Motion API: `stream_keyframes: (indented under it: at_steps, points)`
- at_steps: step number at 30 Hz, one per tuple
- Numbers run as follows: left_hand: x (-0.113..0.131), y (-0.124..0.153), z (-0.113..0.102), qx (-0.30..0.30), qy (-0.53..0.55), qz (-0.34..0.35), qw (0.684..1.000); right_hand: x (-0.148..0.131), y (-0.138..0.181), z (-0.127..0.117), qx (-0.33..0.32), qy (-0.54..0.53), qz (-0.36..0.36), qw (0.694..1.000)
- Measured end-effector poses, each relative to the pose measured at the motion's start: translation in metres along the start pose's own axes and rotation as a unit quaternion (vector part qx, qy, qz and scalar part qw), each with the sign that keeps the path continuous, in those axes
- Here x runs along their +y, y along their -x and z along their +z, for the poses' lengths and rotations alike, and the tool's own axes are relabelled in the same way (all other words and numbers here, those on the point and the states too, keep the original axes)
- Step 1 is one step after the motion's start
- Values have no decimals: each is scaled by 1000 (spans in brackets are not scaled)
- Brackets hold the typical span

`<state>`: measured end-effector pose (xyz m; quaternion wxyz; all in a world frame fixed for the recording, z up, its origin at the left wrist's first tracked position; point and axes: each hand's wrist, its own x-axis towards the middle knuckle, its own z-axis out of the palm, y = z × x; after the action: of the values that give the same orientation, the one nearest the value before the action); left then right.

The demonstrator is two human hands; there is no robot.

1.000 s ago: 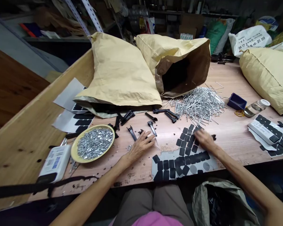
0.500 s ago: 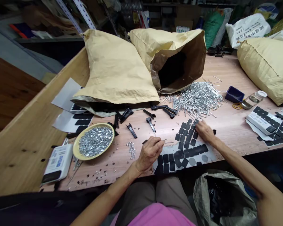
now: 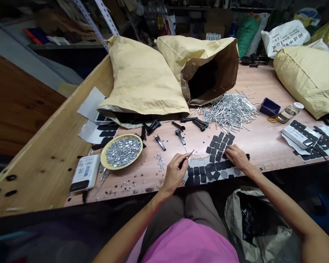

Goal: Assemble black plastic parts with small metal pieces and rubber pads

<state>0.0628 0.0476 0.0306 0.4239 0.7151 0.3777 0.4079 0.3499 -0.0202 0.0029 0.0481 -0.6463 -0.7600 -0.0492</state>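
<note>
My left hand point(image 3: 177, 171) is raised just above the table's front part. Its thumb and fingers pinch a thin metal pin point(image 3: 191, 153), with something dark partly hidden in the palm. My right hand point(image 3: 238, 157) reaches down to a sheet of rounded black pads point(image 3: 218, 145), its fingertips bunched together at the right-hand column. Whatever lies under those fingertips is hidden. Closer to the edge, more black pads point(image 3: 203, 175) lie on a pale backing sheet. Left of my left hand are small shiny metal bits point(image 3: 160, 162) and a black plastic clip-like part point(image 3: 180, 137).
A yellow bowl point(image 3: 104, 157) of shiny metal pieces stands at left, beside a white box point(image 3: 84, 173). Behind are a pile of metal pins point(image 3: 230, 111) and large paper sacks point(image 3: 145, 80). A blue tray point(image 3: 270, 107) and a jar point(image 3: 290, 112) stand at right.
My right hand has moved down along the black pads toward me. The left hand has turned, so the pin now points up and to the right. The whole view has shifted slightly.
</note>
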Motion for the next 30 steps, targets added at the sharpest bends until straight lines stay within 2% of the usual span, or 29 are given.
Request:
stream_keyframes:
  at_steps: [3,6,8,9,11,14,17,20,24,30]
  points:
    - [-1,15,-17,10,98,-153,983,-1,64,-23,-31,-45,6,999]
    - [-5,36,-31,18,169,-254,952,8,130,-35,-48,-64,20,997]
    - [-8,49,-36,15,196,-294,935,12,147,-40,-26,-49,31,998]
    - [-11,55,-36,18,207,-311,927,9,144,-43,-8,-44,37,998]
    - [-15,63,-36,32,228,-342,911,-10,118,-48,33,-57,37,997]
    - [-20,69,-37,52,262,-372,889,-66,46,-45,56,-148,-15,987]
    - [-23,70,-45,78,290,-377,876,-128,-31,-20,41,-226,-76,970]
    - [-26,70,-59,119,293,-380,869,-177,-84,12,-1,-223,-97,970]
    - [-32,72,-78,167,282,-383,864,-214,-115,35,-93,-136,-75,984]
    - [-42,67,-85,179,294,-387,856,-234,-125,37,-152,-31,-66,986]
